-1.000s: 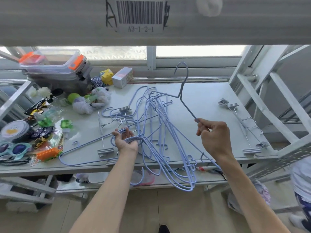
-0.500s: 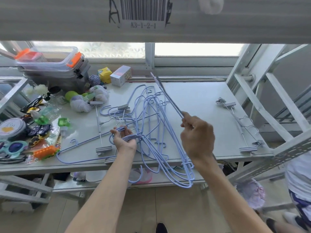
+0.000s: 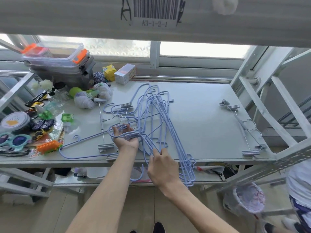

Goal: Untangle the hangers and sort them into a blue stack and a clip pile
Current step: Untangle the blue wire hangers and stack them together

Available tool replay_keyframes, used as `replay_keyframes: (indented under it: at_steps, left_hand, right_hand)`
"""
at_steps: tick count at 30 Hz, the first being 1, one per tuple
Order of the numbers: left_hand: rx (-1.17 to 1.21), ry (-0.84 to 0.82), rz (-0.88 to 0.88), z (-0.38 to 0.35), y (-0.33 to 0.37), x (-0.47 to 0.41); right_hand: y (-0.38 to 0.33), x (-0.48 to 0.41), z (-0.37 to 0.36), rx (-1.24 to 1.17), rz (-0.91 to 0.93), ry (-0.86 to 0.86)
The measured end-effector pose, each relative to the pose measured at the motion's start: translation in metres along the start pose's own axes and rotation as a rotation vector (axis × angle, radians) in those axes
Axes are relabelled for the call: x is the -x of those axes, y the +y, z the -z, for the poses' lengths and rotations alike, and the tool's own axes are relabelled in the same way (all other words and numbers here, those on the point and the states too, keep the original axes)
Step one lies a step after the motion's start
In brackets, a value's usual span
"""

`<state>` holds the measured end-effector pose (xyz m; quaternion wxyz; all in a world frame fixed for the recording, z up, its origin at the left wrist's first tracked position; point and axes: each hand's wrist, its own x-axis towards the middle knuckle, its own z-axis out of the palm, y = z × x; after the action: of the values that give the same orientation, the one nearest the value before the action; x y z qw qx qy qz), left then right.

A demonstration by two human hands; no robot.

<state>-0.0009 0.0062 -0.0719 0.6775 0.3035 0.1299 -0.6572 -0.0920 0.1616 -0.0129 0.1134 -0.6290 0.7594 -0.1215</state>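
Observation:
A bundle of blue wire hangers (image 3: 165, 121) lies fanned over the middle of the white shelf top (image 3: 203, 113), its lower ends hanging past the front edge. My left hand (image 3: 125, 137) is palm up, fingers curled through the bundle's gathered hooks. My right hand (image 3: 161, 167) is at the front edge, fingertips pinching a blue wire of the bundle. Metal clip hangers (image 3: 242, 126) lie together at the right edge. Other clip hangers (image 3: 101, 125) lie left of the bundle, crossed with a lone blue hanger (image 3: 75, 149).
Clear plastic boxes (image 3: 57, 61), small cartons, yarn balls, sunglasses and toys crowd the shelf's left and back-left. An upper shelf beam with a barcode label (image 3: 154, 12) hangs overhead. Slanted metal frame bars (image 3: 262, 105) stand at the right. A person (image 3: 301, 185) stands at the lower right.
My right hand has brought the blue hanger it held up in the air down onto the bundle and moved to the front edge. My left hand has kept its hold on the hooks.

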Motion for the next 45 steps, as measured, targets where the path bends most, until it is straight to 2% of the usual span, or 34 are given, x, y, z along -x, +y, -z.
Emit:
replay_keyframes:
  at_steps: [4, 5, 9, 13, 18, 25, 30, 34, 38, 45]
  left_hand:
    - [0.000, 0.005, 0.024, 0.001, 0.001, -0.001]
    - [-0.005, 0.011, 0.024, 0.001, 0.001, 0.000]
    - [-0.017, 0.025, 0.025, 0.000, 0.002, 0.003]
    - [-0.031, 0.042, 0.036, 0.001, 0.004, 0.000]
    - [-0.048, 0.061, 0.053, 0.002, 0.004, 0.000]
    - [-0.001, 0.062, 0.095, -0.007, 0.015, 0.009]
    - [-0.010, 0.002, 0.094, -0.015, 0.016, 0.024]
    - [-0.098, -0.047, 0.097, -0.023, 0.017, 0.037]
    - [-0.207, -0.015, 0.104, -0.025, 0.018, 0.040]
    - [-0.232, -0.060, 0.063, -0.037, 0.022, 0.040]
  right_hand:
    - [0.006, -0.028, 0.013, 0.036, -0.005, 0.107]
    - [0.010, -0.040, 0.016, 0.037, -0.061, 0.059]
    - [0.030, -0.079, 0.023, -0.067, -0.331, -0.318]
    - [0.036, -0.088, 0.021, -0.181, -0.357, -0.486]
    - [0.030, -0.080, 0.016, -0.146, -0.313, -0.587]
    - [0.025, -0.081, 0.015, -0.099, -0.468, -0.414]
    - [0.022, -0.076, 0.025, -0.099, -0.511, -0.469]
    - [0.021, -0.076, 0.027, -0.099, -0.499, -0.384]
    - [0.021, -0.069, 0.027, -0.131, -0.471, -0.278]
    - [0.017, -0.054, 0.025, -0.279, -0.492, -0.148]
